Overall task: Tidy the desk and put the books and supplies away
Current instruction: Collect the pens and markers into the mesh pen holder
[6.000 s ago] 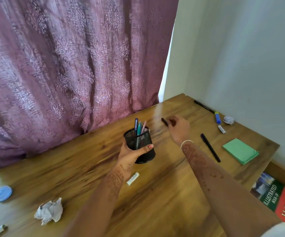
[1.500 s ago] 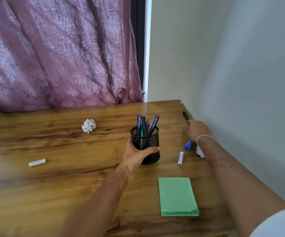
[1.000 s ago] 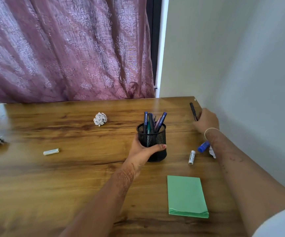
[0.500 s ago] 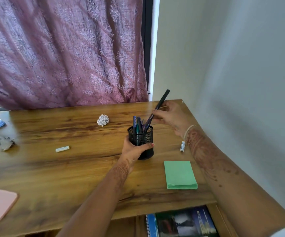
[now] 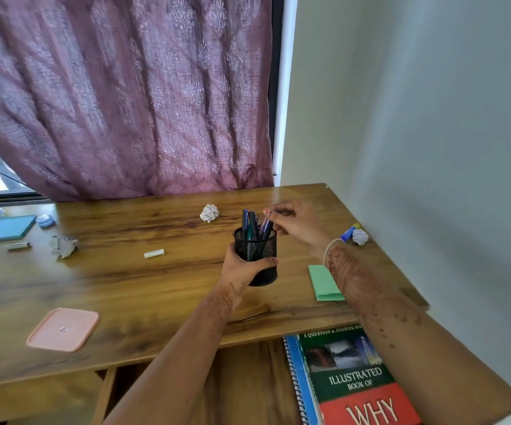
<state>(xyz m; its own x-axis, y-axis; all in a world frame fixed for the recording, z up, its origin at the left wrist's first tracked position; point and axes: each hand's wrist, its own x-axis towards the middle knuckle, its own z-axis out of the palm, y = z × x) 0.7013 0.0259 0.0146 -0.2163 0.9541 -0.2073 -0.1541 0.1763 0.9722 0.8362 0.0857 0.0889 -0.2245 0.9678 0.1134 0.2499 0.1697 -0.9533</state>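
Note:
My left hand grips a black mesh pen cup standing on the wooden desk; several pens stick up out of it. Just above the cup's right rim, my right hand has its fingers curled over the pen tops and pinches one pen that stands in the cup. A green sticky pad lies right of the cup, partly under my right forearm. A blue marker and a paper ball lie by the wall.
Another paper ball and a small white stick lie left of the cup. Further left are crumpled foil, a blue notepad, a round blue lid and a pink lid. Books lie below the desk edge.
My right hand fetched a black pen from beside the wall, carried it to the cup and lowered it in; it now stands among the others. My left hand kept hold of the cup.

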